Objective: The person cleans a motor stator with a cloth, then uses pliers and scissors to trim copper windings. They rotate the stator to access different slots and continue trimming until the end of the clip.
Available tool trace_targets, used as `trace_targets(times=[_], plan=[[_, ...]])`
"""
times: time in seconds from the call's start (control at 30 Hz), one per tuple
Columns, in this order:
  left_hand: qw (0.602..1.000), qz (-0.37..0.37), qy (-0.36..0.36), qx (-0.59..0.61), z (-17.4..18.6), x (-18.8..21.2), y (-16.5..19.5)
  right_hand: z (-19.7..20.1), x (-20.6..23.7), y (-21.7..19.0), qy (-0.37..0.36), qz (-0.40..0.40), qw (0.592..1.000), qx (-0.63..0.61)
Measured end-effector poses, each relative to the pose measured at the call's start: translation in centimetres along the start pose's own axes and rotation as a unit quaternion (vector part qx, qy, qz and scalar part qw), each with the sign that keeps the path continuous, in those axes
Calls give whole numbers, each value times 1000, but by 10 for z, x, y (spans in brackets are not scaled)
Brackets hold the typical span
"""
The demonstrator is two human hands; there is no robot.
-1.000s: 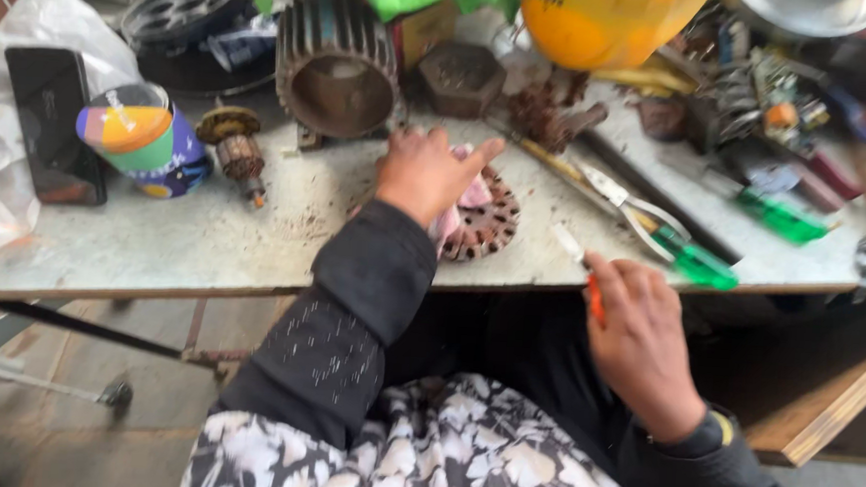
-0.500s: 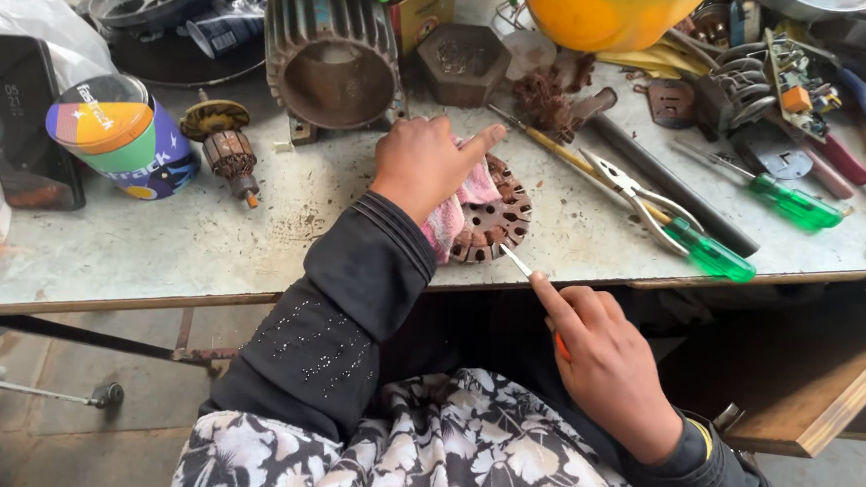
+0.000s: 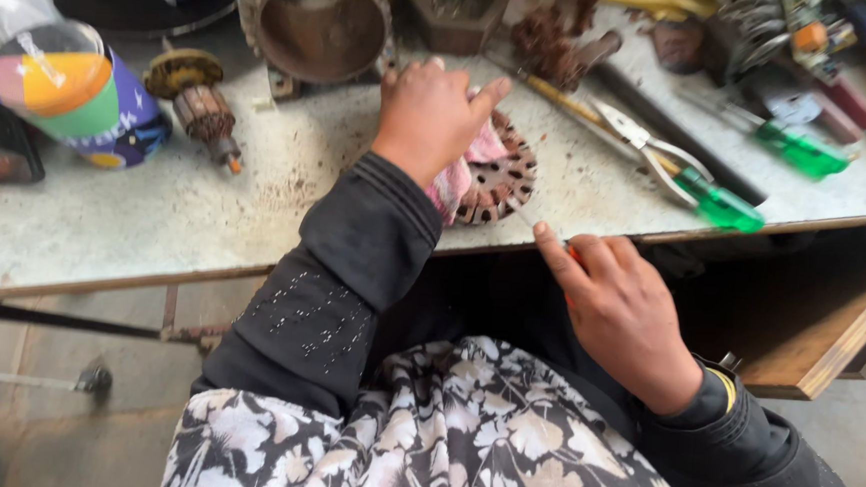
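Observation:
My left hand point(image 3: 431, 113) presses down on a brown slotted round motor core point(image 3: 502, 183) that lies near the front edge of the worktable point(image 3: 153, 226). A pink cloth point(image 3: 454, 182) is tucked under that hand. My right hand point(image 3: 619, 310) is just below the table edge and grips a thin orange-handled tool point(image 3: 571, 252). The tool's thin metal tip point(image 3: 523, 217) points up at the core's rim. Both arms wear black sleeves.
A ribbed motor housing point(image 3: 316, 21) stands behind the left hand, and a rusty rotor point(image 3: 196, 104) and a colourful cup point(image 3: 71, 96) lie to the left. Pliers point(image 3: 639, 146) and green-handled screwdrivers point(image 3: 721, 203) lie at the right. An open wooden drawer point(image 3: 827, 348) juts out at the lower right.
My right hand has moved left and up with the orange-handled tool, bringing its tip to the core. The view has closed in on the table. My left hand stays on the core.

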State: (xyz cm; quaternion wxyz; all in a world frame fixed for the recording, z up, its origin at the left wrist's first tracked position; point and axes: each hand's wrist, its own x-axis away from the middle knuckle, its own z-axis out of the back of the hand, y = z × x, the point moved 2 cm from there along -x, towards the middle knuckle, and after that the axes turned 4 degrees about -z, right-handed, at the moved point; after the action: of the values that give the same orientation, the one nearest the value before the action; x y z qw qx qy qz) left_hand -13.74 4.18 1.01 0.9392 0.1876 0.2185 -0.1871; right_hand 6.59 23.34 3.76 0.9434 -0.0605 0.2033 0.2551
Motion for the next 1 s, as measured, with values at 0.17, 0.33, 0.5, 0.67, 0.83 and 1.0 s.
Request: trace_targets(times=[0.17, 0.33, 0.5, 0.67, 0.83, 1.0], plan=[[999, 6, -33, 43, -3, -4, -5, 1, -8, -6, 19, 19, 998, 58], [998, -16, -22, 52, -2, -5, -7, -10, -6, -11, 0, 9, 997, 83], [994, 12, -73, 82, 7, -5, -6, -26, -8, -9, 23, -25, 999, -17], [992, 25, -82, 92, 15, -5, -4, -51, 0, 12, 46, -122, 914, -384], [988, 34, -59, 140, 15, -6, -6, -93, 21, 20, -16, -314, 639, -702], [982, 28, -96, 160, 14, -8, -2, -127, 38, -9, 48, -297, 599, -742]])
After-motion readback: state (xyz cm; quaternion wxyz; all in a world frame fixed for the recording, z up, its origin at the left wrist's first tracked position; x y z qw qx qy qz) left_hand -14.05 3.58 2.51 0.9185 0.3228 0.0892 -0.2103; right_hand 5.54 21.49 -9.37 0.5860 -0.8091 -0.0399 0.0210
